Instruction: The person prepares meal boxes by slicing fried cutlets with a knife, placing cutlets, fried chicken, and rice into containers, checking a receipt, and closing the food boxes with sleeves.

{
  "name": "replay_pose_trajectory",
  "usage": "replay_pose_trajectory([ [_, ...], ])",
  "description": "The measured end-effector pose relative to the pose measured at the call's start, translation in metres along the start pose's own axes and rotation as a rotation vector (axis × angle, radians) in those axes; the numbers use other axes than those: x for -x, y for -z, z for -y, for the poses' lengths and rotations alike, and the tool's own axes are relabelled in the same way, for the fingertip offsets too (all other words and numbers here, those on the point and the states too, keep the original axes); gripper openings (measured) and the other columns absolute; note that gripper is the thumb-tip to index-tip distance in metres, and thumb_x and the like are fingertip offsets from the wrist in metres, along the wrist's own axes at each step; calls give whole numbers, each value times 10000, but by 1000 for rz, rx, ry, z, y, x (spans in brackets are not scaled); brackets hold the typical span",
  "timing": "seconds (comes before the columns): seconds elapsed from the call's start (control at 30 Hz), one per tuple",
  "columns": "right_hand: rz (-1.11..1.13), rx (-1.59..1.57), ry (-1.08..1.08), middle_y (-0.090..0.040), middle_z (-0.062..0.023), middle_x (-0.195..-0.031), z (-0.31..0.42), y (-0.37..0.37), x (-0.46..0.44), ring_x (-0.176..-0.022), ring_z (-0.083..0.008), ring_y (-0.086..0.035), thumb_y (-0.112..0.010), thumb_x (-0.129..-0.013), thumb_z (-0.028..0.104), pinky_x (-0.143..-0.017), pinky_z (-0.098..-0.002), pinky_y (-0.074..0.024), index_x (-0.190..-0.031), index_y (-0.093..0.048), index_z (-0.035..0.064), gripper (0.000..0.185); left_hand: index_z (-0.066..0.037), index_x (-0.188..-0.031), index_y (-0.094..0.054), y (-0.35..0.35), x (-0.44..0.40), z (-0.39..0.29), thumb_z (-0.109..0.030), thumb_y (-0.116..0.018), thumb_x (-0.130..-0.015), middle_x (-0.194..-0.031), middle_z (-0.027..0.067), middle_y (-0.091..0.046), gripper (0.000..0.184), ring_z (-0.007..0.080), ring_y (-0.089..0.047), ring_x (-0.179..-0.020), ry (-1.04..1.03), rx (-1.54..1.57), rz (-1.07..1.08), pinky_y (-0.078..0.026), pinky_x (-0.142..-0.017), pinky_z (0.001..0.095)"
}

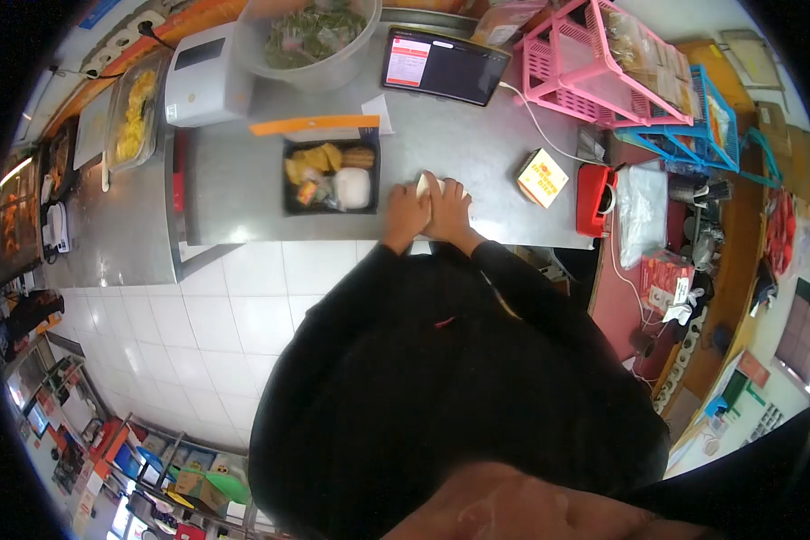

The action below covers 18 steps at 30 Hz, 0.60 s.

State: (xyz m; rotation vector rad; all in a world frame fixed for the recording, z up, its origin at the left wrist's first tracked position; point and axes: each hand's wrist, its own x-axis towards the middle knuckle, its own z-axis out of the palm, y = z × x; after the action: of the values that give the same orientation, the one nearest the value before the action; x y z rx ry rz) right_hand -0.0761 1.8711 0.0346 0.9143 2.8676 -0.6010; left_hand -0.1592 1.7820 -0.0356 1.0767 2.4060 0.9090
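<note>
My left hand (408, 214) and my right hand (451, 212) meet at the front edge of the steel counter, fingers curled and touching. A small white piece (422, 184), perhaps paper, shows between their fingers; most of it is hidden. Just left of my hands sits an uncovered black meal box (375, 193) with a white mound of rice (352, 188), yellow chips (319, 160), a brown ridged piece (359, 157) and small packets (307, 192). Behind the box's far edge stands an orange strip (315, 124), which looks like part of its lid or sleeve.
On the steel counter (234, 184) stand a white printer-like machine (209, 76), a tub of greens (310, 40), a tablet (445, 65) and a square yellow-and-white box (542, 178). Pink baskets (562, 85) and a red device (592, 200) are to the right. A cable (549, 130) crosses the counter.
</note>
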Motion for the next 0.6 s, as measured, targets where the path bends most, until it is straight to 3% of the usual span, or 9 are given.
replay_pose_trajectory([
  [0.07, -65, 19, 21, -414, -202, -1196, -10, -12, -7, -1133, -390, -400, -787, -565, 362, -863, -600, -359, -1449, -291, 183, 1029, -56, -1193, -563, 1, -10, -23, -335, -560, -897, -971, 226, -576, 407, 392, -561, -929, 100, -76, -37, -460, -807, 486],
  [0.17, 118, -19, 62, -403, -229, -1242, -14, 33, -7, -1182, -407, -392, -778, -588, 381, -898, -611, -354, -1460, -292, 172, 1019, -62, -1249, -532, 17, -20, -36, -396, -552, -912, -1114, 243, -563, 474, 379, -552, -1043, 313, 99, 276, -451, -874, 479],
  [0.3, -147, 40, -223, -383, -268, -1296, -56, 66, 0, -1232, -443, -369, -795, -578, 395, -984, -579, -340, -1480, -260, 148, 1078, -82, -1280, -541, 72, -22, -33, -354, -587, -909, -1173, 154, -608, 462, 314, -511, -1163, -88, 226, -83, -412, -976, 442],
  [0.37, -358, 134, -339, -422, -243, -1237, -106, 88, 1, -1159, -429, -407, -818, -559, 394, -967, -548, -359, -1487, -222, 117, 1137, -71, -1194, -599, 122, -29, -11, -295, -604, -906, -1075, 117, -655, 365, 288, -547, -1107, 69, 291, -281, -414, -974, 407],
  [0.4, -443, 218, -405, -462, -207, -1173, -131, 101, 1, -1082, -403, -449, -827, -551, 399, -928, -530, -382, -1492, -192, 94, 1176, -68, -1112, -635, 150, -36, 3, -244, -597, -912, -1031, 103, -667, 270, 263, -584, -1020, -90, 415, -509, -435, -921, 391],
  [0.43, -392, 155, -534, -439, -220, -1227, -157, 110, 4, -1143, -413, -419, -827, -553, 426, -968, -546, -358, -1500, -176, 124, 1188, -69, -1056, -639, 159, -42, 27, -161, -584, -923, -1015, 94, -666, 171, 218, -610, -952, 175, 478, -691, -467, -839, 326],
  [0.5, -237, 124, -669, -379, -244, -1325, -181, 123, 9, -1249, -428, -345, -826, -555, 473, -1032, -571, -305, -1510, -159, 167, 1204, -57, -1090, -641, 186, -50, 74, -227, -538, -953, -1047, 121, -667, 241, 234, -617, -986, 288, 404, -870, -462, -866, 338],
  [0.57, -27, 192, -678, -305, -264, -1412, -186, 137, 14, -1340, -438, -256, -825, -556, 510, -1078, -590, -248, -1513, -154, 196, 1210, -14, -1131, -625, 188, -58, 146, -277, -496, -969, -1102, 165, -656, 334, 297, -618, -1017, 334, 305, -536, -463, -894, 376],
  [0.6, -110, 212, -570, -260, -268, -1441, -194, 131, 12, -1351, -450, -230, -810, -550, 565, -1030, -668, -201, -1515, -143, 198, 1230, 7, -1151, -617, 180, -58, 172, -302, -475, -977, -1129, 187, -651, 382, 328, -619, -1032, 354, 253, -373, -463, -909, 396],
])
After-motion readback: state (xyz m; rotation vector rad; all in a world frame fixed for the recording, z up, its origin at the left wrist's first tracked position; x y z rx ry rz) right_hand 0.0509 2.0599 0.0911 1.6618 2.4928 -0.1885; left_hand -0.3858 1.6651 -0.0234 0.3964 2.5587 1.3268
